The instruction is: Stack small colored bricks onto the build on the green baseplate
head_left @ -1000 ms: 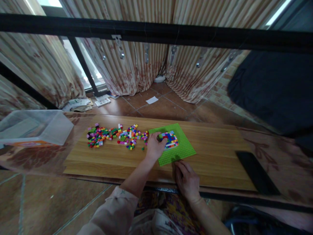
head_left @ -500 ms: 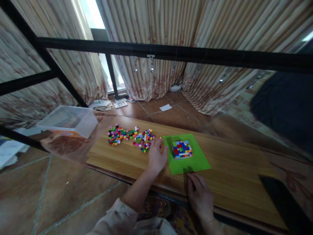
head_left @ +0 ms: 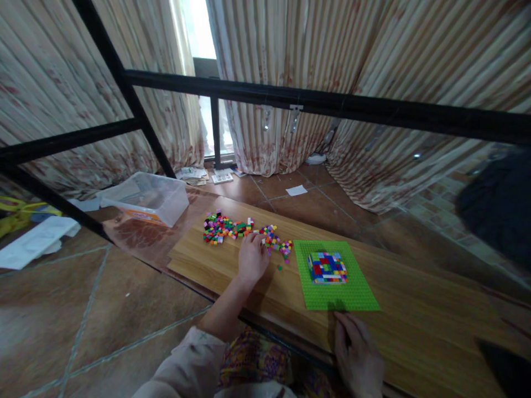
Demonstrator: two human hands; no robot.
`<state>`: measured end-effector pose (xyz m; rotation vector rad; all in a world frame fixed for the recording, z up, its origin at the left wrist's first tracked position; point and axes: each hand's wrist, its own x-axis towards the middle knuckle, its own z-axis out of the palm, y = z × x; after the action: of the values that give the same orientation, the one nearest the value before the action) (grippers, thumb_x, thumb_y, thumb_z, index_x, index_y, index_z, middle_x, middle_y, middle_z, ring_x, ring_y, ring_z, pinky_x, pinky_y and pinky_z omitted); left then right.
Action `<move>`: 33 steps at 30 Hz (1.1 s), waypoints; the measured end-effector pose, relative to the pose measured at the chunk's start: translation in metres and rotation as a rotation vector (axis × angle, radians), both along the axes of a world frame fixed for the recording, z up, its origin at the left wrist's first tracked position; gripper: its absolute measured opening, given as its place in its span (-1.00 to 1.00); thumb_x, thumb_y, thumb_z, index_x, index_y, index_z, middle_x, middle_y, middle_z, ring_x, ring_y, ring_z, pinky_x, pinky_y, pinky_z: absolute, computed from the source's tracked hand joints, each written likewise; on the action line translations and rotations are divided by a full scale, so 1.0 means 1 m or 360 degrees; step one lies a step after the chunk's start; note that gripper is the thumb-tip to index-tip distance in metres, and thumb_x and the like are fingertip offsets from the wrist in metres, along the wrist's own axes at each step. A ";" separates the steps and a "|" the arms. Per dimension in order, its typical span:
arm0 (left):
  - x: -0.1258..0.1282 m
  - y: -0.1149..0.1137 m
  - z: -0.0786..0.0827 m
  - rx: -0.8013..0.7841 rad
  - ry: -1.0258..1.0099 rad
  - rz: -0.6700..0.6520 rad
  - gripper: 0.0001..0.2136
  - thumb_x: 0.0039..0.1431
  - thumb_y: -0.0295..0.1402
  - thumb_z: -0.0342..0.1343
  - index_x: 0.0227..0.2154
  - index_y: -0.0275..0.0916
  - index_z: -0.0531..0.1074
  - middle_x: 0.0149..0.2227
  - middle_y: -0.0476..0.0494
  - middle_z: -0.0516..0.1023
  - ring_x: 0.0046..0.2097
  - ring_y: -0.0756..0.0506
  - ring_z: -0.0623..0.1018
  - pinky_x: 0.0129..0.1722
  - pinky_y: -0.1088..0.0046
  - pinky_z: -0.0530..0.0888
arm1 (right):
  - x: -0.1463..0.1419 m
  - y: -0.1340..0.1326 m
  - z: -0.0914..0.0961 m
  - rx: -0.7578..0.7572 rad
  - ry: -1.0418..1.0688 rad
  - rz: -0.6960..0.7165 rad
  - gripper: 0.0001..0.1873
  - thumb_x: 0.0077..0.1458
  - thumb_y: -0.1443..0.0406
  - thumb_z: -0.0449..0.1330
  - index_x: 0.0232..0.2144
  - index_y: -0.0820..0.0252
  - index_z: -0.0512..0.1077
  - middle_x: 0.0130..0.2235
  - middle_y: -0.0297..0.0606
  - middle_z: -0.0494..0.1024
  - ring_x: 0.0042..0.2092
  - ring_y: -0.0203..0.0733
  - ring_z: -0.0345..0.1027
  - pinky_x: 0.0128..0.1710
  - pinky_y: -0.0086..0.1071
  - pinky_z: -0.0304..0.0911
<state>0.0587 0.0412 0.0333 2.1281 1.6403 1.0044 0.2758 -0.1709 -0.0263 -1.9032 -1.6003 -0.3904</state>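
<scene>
My left hand (head_left: pixel 253 257) is over the pile of small coloured toy bricks (head_left: pixel 222 228), fingers bent down and closed at the pile's near side. What lies between the fingertips is hidden. More loose bricks (head_left: pixel 271 237) spread to its right, and one green brick (head_left: pixel 280 268) lies apart on the wood. My right hand (head_left: pixel 359 348) rests at the table's front edge, just below the green studded baseplate (head_left: pixel 360 296), its fingers loosely stretched with a gap by the thumb. A low, multicoloured block of bricks (head_left: pixel 327 268), hollow in the middle, sits on the baseplate.
The wooden table (head_left: pixel 211 271) runs left to right. A clear plastic bin (head_left: pixel 166 207) with an orange label stands at its left end. Behind it are a black metal rail (head_left: pixel 249 91) and striped curtains (head_left: pixel 290 50). A dark object (head_left: pixel 504 362) is at the right.
My left hand has moved left, away from the baseplate and onto the brick pile. My right hand stays near the baseplate's front edge. The view has turned left.
</scene>
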 end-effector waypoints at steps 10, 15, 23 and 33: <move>-0.051 0.028 -0.001 -0.0069 0.0045 0.0237 -0.71 0.13 -0.51 0.03 -0.09 -0.21 0.47 -0.08 -0.24 0.50 0.01 -0.20 0.45 0.04 0.24 0.39 | 0.003 -0.001 -0.002 0.0003 -0.0058 -0.0019 -0.55 0.30 0.08 -0.06 -0.22 0.23 0.53 -0.20 -0.08 0.58 -0.24 -0.10 0.47 -0.30 -0.31 0.28; -0.048 0.044 -0.001 -0.0116 0.0096 0.0094 -0.82 0.11 -0.49 0.08 -0.25 -0.21 0.52 -0.14 -0.21 0.52 -0.04 -0.18 0.47 0.04 0.27 0.38 | 0.004 0.000 -0.004 -0.0010 -0.0042 -0.0015 -0.54 0.31 0.08 -0.07 -0.21 0.23 0.53 -0.20 -0.07 0.58 -0.23 -0.09 0.46 -0.27 -0.31 0.29; -0.035 0.019 0.017 -0.0210 -0.0058 -0.0035 -0.83 0.19 -0.43 0.01 -0.28 -0.22 0.52 -0.26 -0.14 0.57 -0.21 -0.09 0.52 -0.15 0.40 0.44 | -0.002 0.001 0.002 -0.0023 0.0008 -0.0009 -0.60 0.30 0.13 -0.03 -0.21 0.24 0.52 -0.19 -0.08 0.57 -0.19 -0.11 0.46 -0.21 -0.32 0.32; 0.059 -0.048 0.008 -0.0792 -0.0815 -0.0625 -0.94 0.09 -0.44 0.10 -0.38 -0.27 0.46 -0.43 -0.03 0.55 -0.38 0.00 0.52 -0.35 0.52 0.43 | -0.006 0.002 0.004 -0.0059 0.0100 -0.0038 -0.68 0.29 0.21 0.00 -0.19 0.21 0.52 -0.16 -0.10 0.56 -0.17 -0.14 0.46 -0.17 -0.31 0.36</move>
<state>0.1181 -0.0070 0.0414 1.5977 1.0351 0.8151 0.2700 -0.1688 -0.0219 -1.9449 -1.5551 -0.3095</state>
